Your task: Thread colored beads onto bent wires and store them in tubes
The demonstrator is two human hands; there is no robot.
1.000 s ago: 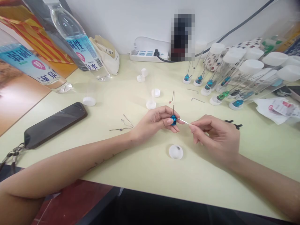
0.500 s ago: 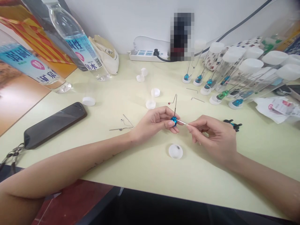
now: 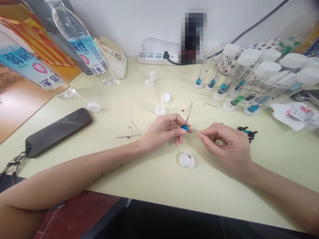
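Observation:
My left hand (image 3: pixel 165 129) pinches a small blue metal piece (image 3: pixel 184 127) just above the pale table. A thin bent wire with a red tip (image 3: pixel 188 111) rises from that piece. My right hand (image 3: pixel 228 146) is closed in a pinch on a short thin metal pin (image 3: pixel 193 130) whose tip meets the blue piece. A white round cap (image 3: pixel 186 160) with a tiny dark part in it lies on the table just below both hands.
A black phone (image 3: pixel 58 131) lies at left beside two water bottles (image 3: pixel 82 43). Loose bent wires (image 3: pixel 131 132) and white caps (image 3: pixel 160 109) lie behind my left hand. Clear tubes with white caps (image 3: pixel 249 76) crowd the right rear; a power strip (image 3: pixel 156 58) runs along the wall.
The blue piece has been turned in my left fingers, so its wire now leans to the right. My right hand has crept slightly left with the pin.

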